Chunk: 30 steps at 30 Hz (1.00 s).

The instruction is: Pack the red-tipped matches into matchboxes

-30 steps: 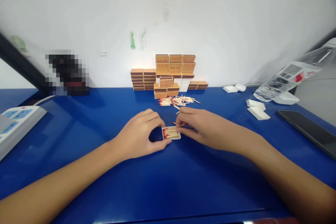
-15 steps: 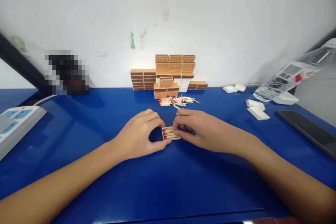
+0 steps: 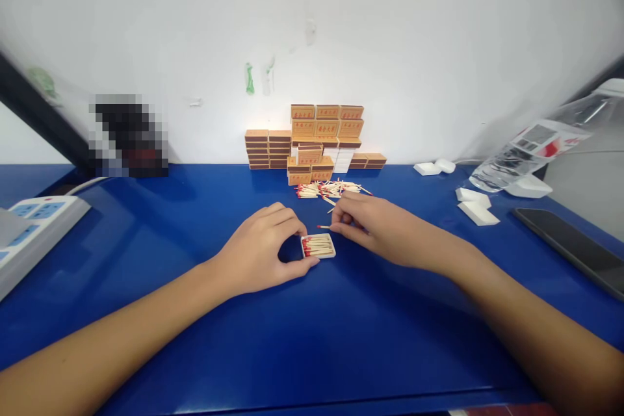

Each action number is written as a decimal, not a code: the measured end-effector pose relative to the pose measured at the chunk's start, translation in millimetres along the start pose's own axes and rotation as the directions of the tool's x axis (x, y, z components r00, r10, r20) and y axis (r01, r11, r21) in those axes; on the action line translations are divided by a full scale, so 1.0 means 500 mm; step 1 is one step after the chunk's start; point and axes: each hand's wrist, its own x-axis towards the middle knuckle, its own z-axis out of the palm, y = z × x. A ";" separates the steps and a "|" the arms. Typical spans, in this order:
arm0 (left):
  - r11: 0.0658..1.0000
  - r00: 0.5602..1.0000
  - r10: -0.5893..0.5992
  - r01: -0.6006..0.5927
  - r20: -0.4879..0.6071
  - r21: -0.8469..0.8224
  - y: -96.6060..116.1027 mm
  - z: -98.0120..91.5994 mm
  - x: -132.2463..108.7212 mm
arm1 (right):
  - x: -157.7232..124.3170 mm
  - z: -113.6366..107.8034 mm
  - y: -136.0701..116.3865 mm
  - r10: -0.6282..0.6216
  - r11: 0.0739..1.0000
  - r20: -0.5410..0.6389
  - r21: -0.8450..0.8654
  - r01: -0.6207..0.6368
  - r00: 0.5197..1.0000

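A small white matchbox tray [image 3: 318,246] full of red-tipped matches lies on the blue table [image 3: 312,325]. My left hand [image 3: 263,248] curls around the tray's left end, thumb and forefinger pinching it. My right hand [image 3: 375,224] is just behind and to the right of the tray, fingers pinched on a single match [image 3: 323,227] whose red tip points left. A loose pile of matches [image 3: 331,188] lies further back, in front of a stack of tan matchboxes [image 3: 316,143] against the wall.
A white power strip [image 3: 29,234] sits at the left edge. White inner trays [image 3: 475,205] and a plastic bottle [image 3: 531,146] lie at the right, with a dark phone [image 3: 570,247] near the right edge. A blurred dark object [image 3: 129,136] stands at back left.
My right hand lifted off the tray and drew back to the right, now pinching one match just behind it. My left hand stayed on the tray.
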 end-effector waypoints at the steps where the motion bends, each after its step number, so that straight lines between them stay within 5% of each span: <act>1: 1.000 1.000 -0.002 0.002 -0.001 0.000 0.000 0.000 0.000 | -0.002 0.003 -0.008 -0.018 1.000 -0.004 0.014 0.018 1.000; 7: 1.000 1.000 -0.008 0.008 0.001 0.011 0.001 0.000 0.001 | -0.007 0.024 -0.033 -0.091 0.994 -0.046 -0.060 0.088 0.995; 13: 1.000 1.000 0.003 -0.003 -0.003 -0.012 0.004 -0.003 0.001 | 0.001 -0.003 0.004 -0.039 0.994 -0.196 -0.112 0.017 0.980; 20: 0.999 1.000 0.025 -0.024 0.009 -0.028 0.004 -0.005 0.002 | 0.023 0.018 0.074 -0.080 0.994 -0.143 -0.090 0.068 0.986; 30: 1.000 1.000 0.001 -0.002 -0.018 -0.016 0.000 -0.002 0.000 | 0.020 0.019 0.046 -0.059 0.998 -0.186 -0.005 0.059 0.981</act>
